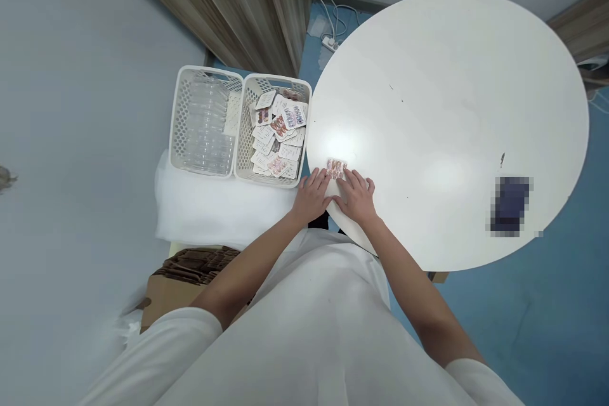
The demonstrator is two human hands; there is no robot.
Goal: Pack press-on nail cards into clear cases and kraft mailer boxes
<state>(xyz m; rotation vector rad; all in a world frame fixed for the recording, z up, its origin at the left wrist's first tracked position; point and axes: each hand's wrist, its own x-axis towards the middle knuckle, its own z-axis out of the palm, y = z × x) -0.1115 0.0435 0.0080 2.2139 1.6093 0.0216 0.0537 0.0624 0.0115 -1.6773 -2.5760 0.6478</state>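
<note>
A small clear pack of press-on nails (337, 169), in pinkish and brown tones, lies flat near the edge of the round white table (451, 76). My left hand (311, 195) rests at its left side, fingers stretched forward, fingertips at the lower left corner. At the right side is my right hand (356, 196), its fingers spread, with the index fingertip by the pack's edge. Both thumbs point inward and nearly meet below the pack. Neither hand is wrapped round it. Whether the fingertips press on the pack is too small to tell.
Left of the table stands a white basket of nail cards (280, 133); beside it, another basket holds clear plastic cases (204, 127). White wrapping (223, 209) lies below them, above a cardboard box (166, 298). A pixelated dark object (511, 204) lies on the table's right. A power strip (330, 44) sits on the floor.
</note>
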